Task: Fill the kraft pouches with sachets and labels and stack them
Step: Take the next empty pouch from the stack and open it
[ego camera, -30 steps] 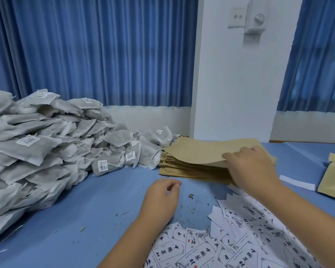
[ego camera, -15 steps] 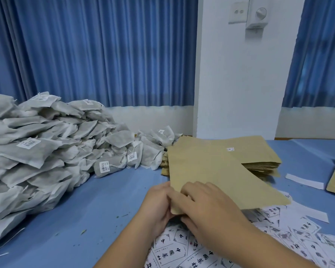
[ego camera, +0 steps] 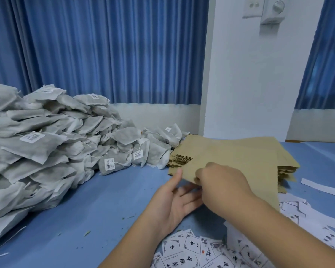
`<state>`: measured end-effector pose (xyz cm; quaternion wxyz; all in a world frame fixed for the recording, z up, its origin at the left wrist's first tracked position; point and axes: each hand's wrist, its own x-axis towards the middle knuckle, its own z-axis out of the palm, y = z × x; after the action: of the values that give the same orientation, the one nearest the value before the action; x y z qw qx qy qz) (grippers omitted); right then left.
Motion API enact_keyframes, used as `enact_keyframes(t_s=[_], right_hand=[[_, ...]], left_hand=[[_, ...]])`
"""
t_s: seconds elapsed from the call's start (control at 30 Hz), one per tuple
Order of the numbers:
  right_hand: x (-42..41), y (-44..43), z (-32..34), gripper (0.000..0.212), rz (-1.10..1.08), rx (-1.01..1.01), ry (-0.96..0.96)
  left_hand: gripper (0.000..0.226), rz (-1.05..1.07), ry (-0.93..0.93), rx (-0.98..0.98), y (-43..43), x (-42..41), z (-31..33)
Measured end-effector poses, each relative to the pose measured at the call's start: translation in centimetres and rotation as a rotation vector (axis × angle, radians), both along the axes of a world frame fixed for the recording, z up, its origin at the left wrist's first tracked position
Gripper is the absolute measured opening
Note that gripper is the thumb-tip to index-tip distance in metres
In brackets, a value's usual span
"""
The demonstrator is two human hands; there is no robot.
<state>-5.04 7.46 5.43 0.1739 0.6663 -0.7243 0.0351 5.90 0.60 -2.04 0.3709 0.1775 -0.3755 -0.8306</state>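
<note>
Now | right hand [ego camera: 222, 188]: fingers clamped on kraft pouch [ego camera: 240, 159] corner | left hand [ego camera: 174, 204]: fingers apart, palm up beneath it | sachets [ego camera: 46, 151] heaped left on desk [ego camera: 104, 209], labels [ego camera: 191, 254] near.

I am looking into a small hand-packing workroom, more plain office room than factory. A blue-covered bench [ego camera: 104, 200] carries bulk stock: a heap of grey sachets [ego camera: 46, 151] left of my fingers [ego camera: 200, 176], a stack of kraft pouches [ego camera: 286, 169] just beyond them, printed labels [ego camera: 182, 254] strewn nearer than them. Behind hang blue curtains [ego camera: 104, 55] and a white wall [ego camera: 249, 84] with a switch plate [ego camera: 253, 6].
</note>
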Motion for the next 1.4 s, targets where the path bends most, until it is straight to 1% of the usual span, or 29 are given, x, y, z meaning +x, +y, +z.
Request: enact_keyframes(t_s=[0.1, 0.17, 0.23, 0.27, 0.33, 0.37, 0.43, 0.47, 0.5, 0.6, 0.77, 0.87, 0.93, 1.17, 1.27, 1.4], right_hand=[[0.8, -1.7, 0.3, 0.014, 0.041, -0.048, -0.128], [1.0, -2.4, 0.3, 0.011, 0.102, -0.041, -0.251], [0.5, -2.8, 0.2, 0.011, 0.196, 0.027, -0.341], [0.2, -2.8, 0.1, 0.008, 0.24, 0.07, -0.393], [-0.7, -2.6, 0.3, 0.01, 0.294, 0.16, -0.54], [-1.2, -2.6, 0.4, 0.016, 0.293, 0.199, -0.59], [-2.2, -2.5, 0.7, 0.041, 0.259, 0.254, -0.599], [-2.6, -2.5, 0.8, 0.048, 0.251, 0.264, -0.601], [-2.8, -2.5, 0.9, 0.048, 0.256, 0.264, -0.616], [-3.0, -2.2, 1.2, 0.04, 0.284, 0.256, -0.675], [-3.1, -1.8, 2.0, 0.025, 0.316, 0.247, -0.804], [-3.1, -1.5, 2.2, 0.018, 0.338, 0.254, -0.824], [-3.1, -1.4, 2.3, 0.017, 0.348, 0.253, -0.829], [-3.0, -1.2, 2.4, 0.011, 0.369, 0.193, -0.822], [-2.9, -1.3, 2.3, 0.014, 0.352, 0.111, -0.733], [-2.8, -1.6, 1.8, 0.009, 0.364, 0.032, -0.562]], left_hand=[[0.036, -0.037, 0.012, -0.023, 0.4, 0.0, 0.0], [0.042, -0.036, 0.03, -0.015, 0.5, -0.1, 0.0], [0.043, -0.01, 0.032, -0.002, 0.5, -0.2, 0.0], [0.041, 0.01, 0.032, -0.001, 0.4, -0.3, -0.1], [0.032, 0.047, 0.04, -0.007, 0.2, -0.2, -0.4], [0.027, 0.063, 0.048, -0.011, 0.1, -0.2, -0.5], [0.022, 0.089, 0.059, -0.02, 0.0, -0.2, -0.7], [0.022, 0.093, 0.066, -0.023, 0.1, -0.1, -0.7], [0.024, 0.096, 0.072, -0.021, 0.2, -0.1, -0.6], [0.037, 0.099, 0.086, -0.032, 0.4, -0.1, -0.6], [0.042, 0.134, 0.097, -0.086, 0.5, 0.1, -0.4], [0.049, 0.141, 0.085, -0.115, 0.6, 0.2, -0.4], [0.051, 0.142, 0.082, -0.123, 0.7, 0.2, -0.4], [0.049, 0.131, 0.098, -0.121, 0.9, 0.3, -0.2], [0.045, 0.101, 0.067, -0.15, 1.1, 0.2, -0.2], [0.028, 0.086, 0.009, -0.172, 1.3, -0.1, -0.2]])
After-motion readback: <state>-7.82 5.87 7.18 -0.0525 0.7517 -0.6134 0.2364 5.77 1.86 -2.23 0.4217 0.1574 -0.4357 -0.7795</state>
